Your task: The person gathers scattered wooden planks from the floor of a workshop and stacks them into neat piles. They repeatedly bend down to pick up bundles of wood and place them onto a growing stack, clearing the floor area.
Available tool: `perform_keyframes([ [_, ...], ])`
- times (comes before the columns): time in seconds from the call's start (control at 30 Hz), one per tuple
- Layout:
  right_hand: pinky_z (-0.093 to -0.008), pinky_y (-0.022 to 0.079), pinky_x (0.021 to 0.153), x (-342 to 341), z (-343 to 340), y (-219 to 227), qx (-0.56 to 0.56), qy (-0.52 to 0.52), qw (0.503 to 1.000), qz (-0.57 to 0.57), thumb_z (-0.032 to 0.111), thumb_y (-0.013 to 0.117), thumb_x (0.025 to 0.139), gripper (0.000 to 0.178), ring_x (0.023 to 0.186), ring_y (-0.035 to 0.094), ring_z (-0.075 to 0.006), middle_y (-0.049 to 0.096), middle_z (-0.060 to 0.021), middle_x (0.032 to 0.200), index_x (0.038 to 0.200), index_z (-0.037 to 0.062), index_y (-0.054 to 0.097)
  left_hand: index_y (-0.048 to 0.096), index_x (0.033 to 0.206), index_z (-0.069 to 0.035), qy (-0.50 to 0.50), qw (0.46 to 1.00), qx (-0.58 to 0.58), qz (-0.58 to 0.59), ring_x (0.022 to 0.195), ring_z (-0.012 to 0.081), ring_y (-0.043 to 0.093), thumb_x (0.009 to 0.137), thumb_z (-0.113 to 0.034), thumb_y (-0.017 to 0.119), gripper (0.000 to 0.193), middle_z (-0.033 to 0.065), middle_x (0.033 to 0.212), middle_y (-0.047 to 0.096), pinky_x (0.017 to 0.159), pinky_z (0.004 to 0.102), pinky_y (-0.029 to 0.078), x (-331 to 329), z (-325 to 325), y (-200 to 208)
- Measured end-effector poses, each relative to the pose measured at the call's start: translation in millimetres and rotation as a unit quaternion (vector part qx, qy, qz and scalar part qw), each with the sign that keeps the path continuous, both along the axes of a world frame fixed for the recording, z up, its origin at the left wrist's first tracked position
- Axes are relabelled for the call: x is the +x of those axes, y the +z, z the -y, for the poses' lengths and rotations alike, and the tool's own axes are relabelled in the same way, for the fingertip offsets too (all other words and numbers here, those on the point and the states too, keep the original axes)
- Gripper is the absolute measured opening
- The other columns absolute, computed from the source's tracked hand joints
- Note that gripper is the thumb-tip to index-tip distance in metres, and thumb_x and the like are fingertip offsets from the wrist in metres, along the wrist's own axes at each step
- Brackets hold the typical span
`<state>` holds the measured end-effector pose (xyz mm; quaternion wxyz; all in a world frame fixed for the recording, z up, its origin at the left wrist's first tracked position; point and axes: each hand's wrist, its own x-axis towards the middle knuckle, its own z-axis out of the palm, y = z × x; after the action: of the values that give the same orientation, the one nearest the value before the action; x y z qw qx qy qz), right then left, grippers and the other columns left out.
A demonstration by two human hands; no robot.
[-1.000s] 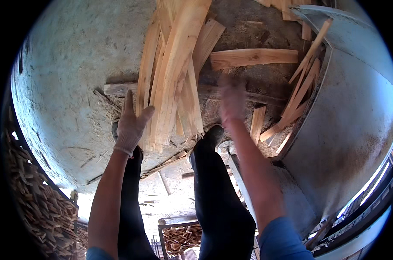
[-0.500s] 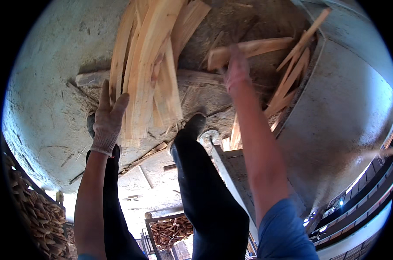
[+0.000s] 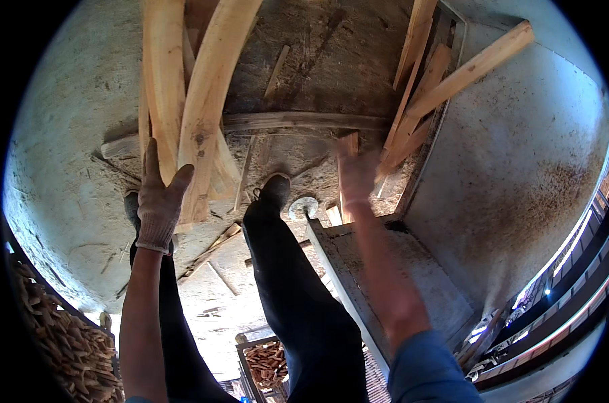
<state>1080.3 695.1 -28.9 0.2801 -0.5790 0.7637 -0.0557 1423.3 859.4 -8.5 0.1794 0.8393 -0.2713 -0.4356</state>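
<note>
My left hand, in a pale knit glove, is at the near end of the long wooden boards. Its thumb and forefinger are stretched apart against the edge of another board; the other fingers are hard to make out. My right hand is smeared by motion, so its fingers do not show clearly. It is over an upright strip of wood, and I cannot tell whether they touch. Beyond it, several cut strips lie against the panel, with a squared piece slanting across them.
A weathered timber runs across the dusty floor. To the right stand a metal box and a large pale panel. Stacks of split wood and a crate of wood pieces are behind me. My shoe stands between.
The short board beside my right hand has left its place; a squared piece now slants across the right-hand strips. My right hand has come nearer to me. The left stays by the boards.
</note>
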Motion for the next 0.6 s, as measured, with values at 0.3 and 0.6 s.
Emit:
perform_keyframes([
  [0.3, -0.0452, 0.057, 0.093, -59, 155, -20, 0.202, 0.043, 0.929, -0.308, 0.029, 0.071, 0.094, 0.052, 0.112, 0.07, -0.0358, 0.068, -0.027, 0.123, 0.132, -0.005, 0.057, 0.035, 0.156, 0.001, -0.099, 0.971, -0.218, 0.018, 0.141, 0.0386, 0.049, 0.09, -0.025, 0.076, 0.082, 0.0234, 0.155, 0.047, 0.117, 0.0435, 0.043, -93, 20, 19],
  [0.6, -0.0392, 0.057, 0.078, -84, 29, -18, 0.214, 0.088, 0.973, -0.01, 0.042, 0.066, 0.097, 0.049, 0.09, 0.067, -0.0246, 0.067, -0.0145, 0.099, 0.117, -0.0026, 0.061, 0.041, 0.155, -0.002, -0.106, 0.955, 0.028, -0.276, 0.13, 0.0366, 0.061, 0.09, -0.04, 0.074, 0.082, 0.0246, 0.138, 0.062, 0.109, 0.0383, 0.048, -146, 93, 27],
])
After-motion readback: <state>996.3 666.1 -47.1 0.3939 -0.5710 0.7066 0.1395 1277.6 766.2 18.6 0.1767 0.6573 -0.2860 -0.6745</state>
